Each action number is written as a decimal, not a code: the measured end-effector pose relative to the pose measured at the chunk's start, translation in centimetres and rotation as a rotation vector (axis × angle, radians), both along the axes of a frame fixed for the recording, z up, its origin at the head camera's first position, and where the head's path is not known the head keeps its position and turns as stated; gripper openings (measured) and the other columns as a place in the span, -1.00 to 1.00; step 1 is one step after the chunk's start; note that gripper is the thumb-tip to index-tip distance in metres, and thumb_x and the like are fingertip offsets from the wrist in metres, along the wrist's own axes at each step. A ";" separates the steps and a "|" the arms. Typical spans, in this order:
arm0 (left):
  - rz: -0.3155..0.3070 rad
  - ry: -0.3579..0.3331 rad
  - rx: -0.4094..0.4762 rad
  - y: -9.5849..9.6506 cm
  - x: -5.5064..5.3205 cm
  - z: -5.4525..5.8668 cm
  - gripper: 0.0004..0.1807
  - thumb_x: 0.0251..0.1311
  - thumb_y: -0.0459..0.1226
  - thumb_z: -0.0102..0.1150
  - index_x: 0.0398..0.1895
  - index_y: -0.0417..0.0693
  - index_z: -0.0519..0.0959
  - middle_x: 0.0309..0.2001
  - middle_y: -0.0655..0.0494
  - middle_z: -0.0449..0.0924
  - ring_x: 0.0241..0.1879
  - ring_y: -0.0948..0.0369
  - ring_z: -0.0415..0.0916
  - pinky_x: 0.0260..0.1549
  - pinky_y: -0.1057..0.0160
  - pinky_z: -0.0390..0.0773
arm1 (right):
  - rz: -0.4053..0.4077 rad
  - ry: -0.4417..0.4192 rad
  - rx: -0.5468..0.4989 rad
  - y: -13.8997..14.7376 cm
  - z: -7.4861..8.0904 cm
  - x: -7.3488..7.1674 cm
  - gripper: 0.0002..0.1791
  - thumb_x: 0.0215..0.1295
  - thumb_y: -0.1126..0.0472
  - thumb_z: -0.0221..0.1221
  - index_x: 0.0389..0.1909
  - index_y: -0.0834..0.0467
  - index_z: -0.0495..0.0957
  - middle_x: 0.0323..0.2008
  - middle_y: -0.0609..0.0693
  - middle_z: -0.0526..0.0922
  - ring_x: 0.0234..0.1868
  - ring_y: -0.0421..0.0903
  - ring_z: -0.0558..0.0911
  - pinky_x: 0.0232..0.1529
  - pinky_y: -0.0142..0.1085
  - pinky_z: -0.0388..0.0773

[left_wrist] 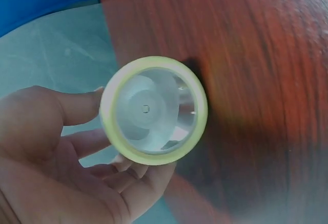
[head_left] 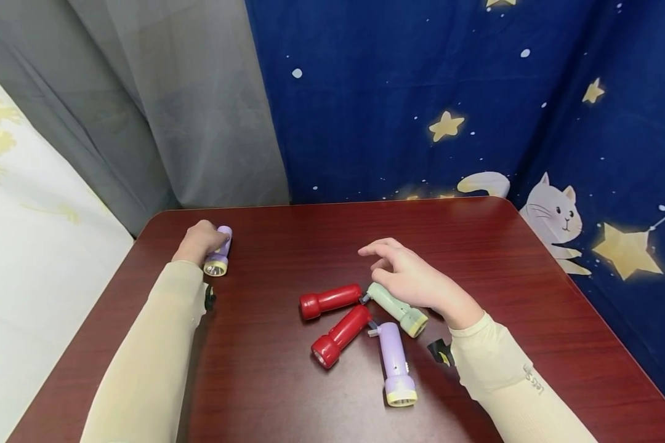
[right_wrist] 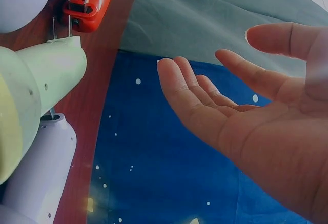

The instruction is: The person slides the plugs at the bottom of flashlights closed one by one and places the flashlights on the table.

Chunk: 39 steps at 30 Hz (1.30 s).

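At the far left of the table, my left hand grips a lavender flashlight by its body. Its yellow-rimmed lens faces the left wrist camera, with thumb and fingers around the sides. My right hand, palm turned sideways and fingers loosely extended, hovers over a pale green flashlight and holds nothing. Metal prongs stick out of the green one's tail end. Close by lie two red flashlights and a lavender flashlight. Another lavender flashlight shows beside the green one, mostly hidden in the head view.
The dark red-brown wooden table has rounded far corners. Behind it hang a grey curtain and a blue curtain with stars and a cat. A white cloth with yellow print borders the left side.
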<state>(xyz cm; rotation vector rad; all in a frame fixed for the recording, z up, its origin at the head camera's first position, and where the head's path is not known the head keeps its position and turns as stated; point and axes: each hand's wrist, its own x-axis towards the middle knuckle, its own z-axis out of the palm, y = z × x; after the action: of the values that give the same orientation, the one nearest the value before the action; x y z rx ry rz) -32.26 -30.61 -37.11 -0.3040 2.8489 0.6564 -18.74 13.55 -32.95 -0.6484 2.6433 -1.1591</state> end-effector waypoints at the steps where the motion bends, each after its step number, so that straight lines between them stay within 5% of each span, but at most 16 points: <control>1: 0.002 0.001 0.001 0.0 0.0 -0.1 -0.46 0.40 -0.07 -0.01 0.04 -0.46 0.52 -0.06 -0.36 0.53 -0.13 -0.12 0.55 -0.10 0.00 0.64 | 0.000 0.002 0.002 0.0 0.0 0.0 -0.48 0.48 0.29 0.02 0.43 0.10 0.49 0.39 0.11 0.47 0.26 0.10 0.69 0.25 0.05 0.65; 12: -0.009 0.024 -0.048 0.0 0.0 -0.4 -0.42 0.46 -0.02 -0.11 0.12 -0.43 0.50 -0.04 -0.40 0.53 -0.09 -0.17 0.52 -0.03 -0.19 0.58 | -0.003 0.003 0.009 -0.1 -0.1 0.0 -0.47 0.48 0.29 0.01 0.43 0.11 0.49 0.39 0.13 0.46 0.24 0.10 0.70 0.23 0.03 0.66; 24: -0.022 0.019 -0.059 0.6 0.4 0.1 -0.47 0.50 -0.01 -0.09 0.10 -0.33 0.54 -0.09 -0.34 0.55 -0.14 -0.15 0.54 -0.13 -0.13 0.59 | -0.007 -0.002 0.025 0.0 -0.4 0.0 -0.49 0.50 0.26 0.05 0.43 0.11 0.50 0.38 0.14 0.46 0.23 0.06 0.70 0.23 0.03 0.65; 33: -0.016 0.033 -0.091 0.5 0.3 -0.1 -0.47 0.49 0.05 -0.11 -0.06 -0.29 0.54 -0.15 -0.33 0.55 -0.19 -0.15 0.55 -0.23 -0.10 0.57 | -0.010 0.010 0.045 0.5 -0.8 0.0 -0.51 0.49 0.24 0.09 0.40 0.14 0.52 0.35 0.17 0.51 0.17 0.04 0.70 0.19 0.02 0.66; 39: -0.028 0.076 -0.119 1.8 0.6 0.9 -0.51 0.53 0.04 -0.16 -0.20 -0.24 0.51 -0.16 -0.30 0.52 -0.21 -0.15 0.53 -0.30 -0.08 0.55 | -0.009 0.025 0.066 0.7 -1.0 0.0 -0.51 0.49 0.23 0.10 0.40 0.15 0.52 0.32 0.17 0.53 0.13 0.01 0.70 0.17 0.00 0.65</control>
<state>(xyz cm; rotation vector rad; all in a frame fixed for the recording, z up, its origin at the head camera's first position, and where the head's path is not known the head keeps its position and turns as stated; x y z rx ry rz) -31.66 -28.78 -36.22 -0.2621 2.9649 0.5047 -18.74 14.26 -33.91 -0.6438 2.6952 -1.0671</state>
